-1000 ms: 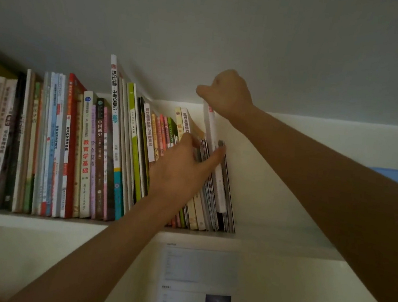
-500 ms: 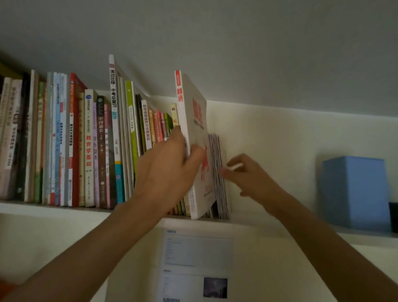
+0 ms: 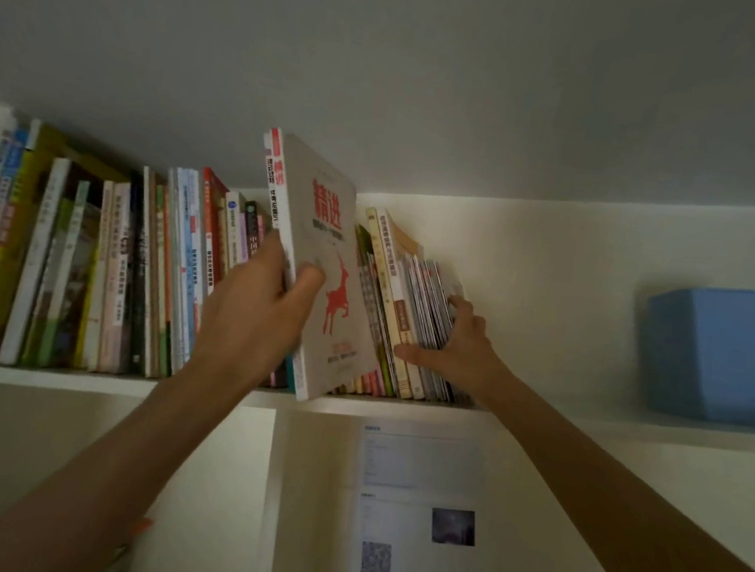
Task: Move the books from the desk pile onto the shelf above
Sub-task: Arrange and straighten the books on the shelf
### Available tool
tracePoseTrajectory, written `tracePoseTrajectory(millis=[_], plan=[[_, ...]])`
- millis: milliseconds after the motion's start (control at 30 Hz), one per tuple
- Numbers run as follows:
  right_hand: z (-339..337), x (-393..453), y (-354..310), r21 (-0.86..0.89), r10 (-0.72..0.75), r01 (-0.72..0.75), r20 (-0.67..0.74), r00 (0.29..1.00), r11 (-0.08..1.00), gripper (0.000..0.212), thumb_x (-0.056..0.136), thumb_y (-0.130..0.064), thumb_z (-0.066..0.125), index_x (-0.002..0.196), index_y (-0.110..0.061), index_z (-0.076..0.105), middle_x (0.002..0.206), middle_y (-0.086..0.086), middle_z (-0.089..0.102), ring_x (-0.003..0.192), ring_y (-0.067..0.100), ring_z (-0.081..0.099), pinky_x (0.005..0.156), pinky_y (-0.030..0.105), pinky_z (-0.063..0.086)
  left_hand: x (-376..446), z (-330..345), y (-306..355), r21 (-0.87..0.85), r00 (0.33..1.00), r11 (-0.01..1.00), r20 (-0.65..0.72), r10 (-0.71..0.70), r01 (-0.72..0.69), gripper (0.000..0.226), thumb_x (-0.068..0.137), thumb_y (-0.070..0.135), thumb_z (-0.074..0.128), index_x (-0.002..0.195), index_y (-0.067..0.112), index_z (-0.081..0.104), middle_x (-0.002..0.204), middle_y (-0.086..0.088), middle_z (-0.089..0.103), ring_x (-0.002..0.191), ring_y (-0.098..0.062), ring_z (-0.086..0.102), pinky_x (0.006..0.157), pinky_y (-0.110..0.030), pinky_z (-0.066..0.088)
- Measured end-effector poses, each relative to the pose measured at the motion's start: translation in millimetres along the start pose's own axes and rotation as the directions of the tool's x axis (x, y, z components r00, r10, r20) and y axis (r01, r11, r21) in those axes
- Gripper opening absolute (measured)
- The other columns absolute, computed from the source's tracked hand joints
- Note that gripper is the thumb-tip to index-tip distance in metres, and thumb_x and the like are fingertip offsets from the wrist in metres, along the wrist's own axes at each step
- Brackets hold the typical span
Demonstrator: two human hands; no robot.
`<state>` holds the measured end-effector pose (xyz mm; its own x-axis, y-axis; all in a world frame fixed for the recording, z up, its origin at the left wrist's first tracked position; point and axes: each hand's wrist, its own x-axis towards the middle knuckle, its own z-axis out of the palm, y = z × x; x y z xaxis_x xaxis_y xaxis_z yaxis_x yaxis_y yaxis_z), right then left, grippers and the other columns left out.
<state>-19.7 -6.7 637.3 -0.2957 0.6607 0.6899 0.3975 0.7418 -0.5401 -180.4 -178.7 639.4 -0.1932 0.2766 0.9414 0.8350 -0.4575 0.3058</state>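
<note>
Left hand point(image 3: 259, 314) is gripping the grey book point(image 3: 323, 251) with the red deer and red title on its cover: thumb curling over the front cover, fingers wrapping behind the spine side. The book is standing on its bottom edge at the front edge of the shelf point(image 3: 539, 421), tilting with its top leaning left, partway out of the row and sticking up above the neighbouring books. Its lower corner is sitting right at the shelf's front lip.

Right hand point(image 3: 458, 342) is pressing against the stack of thin booklets point(image 3: 429, 310) just right of the grey book. Fingers are mostly straight and spread, fingertips lying on the outermost cover, thumb reaching low toward the bottom of the stack. It's bracing the booklets, not wrapping around any of them. The booklets are leaning left toward the grey book.

Row of upright books point(image 3: 132, 276) is filling the shelf from its left end up to the left hand; spines are mixed colours, with the red one point(image 3: 206, 219) standing near the middle.

Blue box point(image 3: 716, 352) is sitting toward the right end of the shelf, well apart from the books. A dark object at the far right edge is too cut off to tell.

Below the shelf, a printed sheet point(image 3: 415, 516) with a QR code and a small photo is hanging on the white wall panel, under the booklets.
</note>
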Motion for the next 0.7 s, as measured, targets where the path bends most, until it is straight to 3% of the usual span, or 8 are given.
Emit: tracePoseTrajectory(millis=[100, 233, 333, 433, 500, 600, 700], plan=[[5.4, 1.4, 0.9, -0.003, -0.044, 0.044, -0.034, 0.998, 0.999, 0.106, 0.072, -0.041, 0.078, 0.146, -0.02, 0.006, 0.144, 0.008, 0.024, 0.134, 0.026, 0.028, 0.111, 0.039, 0.028, -3.6, 2.8, -8.0, -0.016, 0.998, 0.999, 0.031, -0.05, 0.05, 0.016, 0.095, 0.027, 0.042, 0.105, 0.016, 0.049, 0.099, 0.003, 0.062, 0.076, -0.008, 0.062, 0.06, -0.029, 0.055], [19.0, 1.0, -1.2, -0.134, -0.131, 0.116, -0.105, 0.986, 0.984, 0.118, 0.066, -0.056, 0.075, 0.146, -0.031, -0.009, 0.151, 0.009, 0.015, 0.137, 0.031, 0.022, 0.109, 0.055, 0.028, -4.7, 7.6, -16.3, -0.041, 0.995, 0.995, 0.035, -0.091, 0.092, 0.021, 0.094, 0.027, 0.043, 0.106, 0.011, 0.051, 0.099, -0.001, 0.065, 0.079, -0.013, 0.066, 0.064, -0.035, 0.058], [14.1, 4.8, 3.3, -0.022, -0.134, 0.133, -0.076, 0.988, 0.991, 0.119, 0.065, -0.054, 0.077, 0.147, -0.032, -0.005, 0.153, 0.005, 0.018, 0.139, 0.025, 0.021, 0.11, 0.054, 0.028, -2.9, 11.4, -20.2, -0.075, 0.996, 0.993, 0.025, -0.091, 0.092, 0.022, 0.095, 0.026, 0.042, 0.107, 0.011, 0.051, 0.1, -0.001, 0.065, 0.08, -0.012, 0.065, 0.065, -0.034, 0.058], [3.2, 3.6, 13.8, 0.079, -0.119, 0.127, -0.101, 0.988, 0.989, 0.11, 0.061, -0.049, 0.075, 0.144, -0.037, 0.005, 0.141, 0.005, 0.035, 0.127, 0.024, 0.04, 0.101, 0.054, 0.042, -3.9, 16.6, -18.7, -0.164, 0.996, 0.983, 0.012, -0.085, 0.086, 0.024, 0.094, 0.03, 0.043, 0.11, 0.014, 0.052, 0.101, 0.002, 0.064, 0.083, -0.01, 0.066, 0.065, -0.031, 0.057], [-3.3, 1.0, 16.8, 0.065, -0.095, 0.105, -0.146, 0.985, 0.992, 0.096, 0.066, -0.036, 0.074, 0.138, -0.038, 0.011, 0.126, 0.007, 0.044, 0.113, 0.025, 0.05, 0.091, 0.052, 0.049, -5.6, 21.9, -15.3, -0.2, 0.998, 0.978, -0.008, -0.068, 0.065, 0.025, 0.092, 0.031, 0.043, 0.11, 0.017, 0.053, 0.101, 0.003, 0.065, 0.083, -0.008, 0.066, 0.065, -0.03, 0.057], [-9.2, 1.4, 20.5, 0.028, -0.102, 0.11, -0.203, 0.974, 0.993, 0.087, 0.074, -0.024, 0.073, 0.138, -0.028, 0.014, 0.119, 0.008, 0.049, 0.104, 0.026, 0.054, 0.086, 0.046, 0.052, -4.8, 32.4, -7.3, -0.217, 0.999, 0.976, -0.035, -0.039, 0.03, 0.019, 0.094, 0.025, 0.044, 0.111, 0.019, 0.051, 0.106, 0.002, 0.063, 0.085, -0.006, 0.064, 0.066, -0.027, 0.056], [-12.0, 2.9, 23.6, 0.035, -0.115, 0.126, -0.219, 0.969, 0.991, 0.082, 0.077, -0.019, 0.07, 0.138, -0.022, 0.015, 0.117, 0.005, 0.049, 0.101, 0.023, 0.054, 0.078, 0.036, 0.053, -0.4, 44.9, 2.7, -0.201, 0.999, 0.979, -0.034, 0.008, -0.014, 0.037, 0.084, 0.037, 0.04, 0.114, 0.018, 0.052, 0.11, 0.0, 0.064, 0.089, -0.011, 0.065, 0.07, -0.036, 0.058]])
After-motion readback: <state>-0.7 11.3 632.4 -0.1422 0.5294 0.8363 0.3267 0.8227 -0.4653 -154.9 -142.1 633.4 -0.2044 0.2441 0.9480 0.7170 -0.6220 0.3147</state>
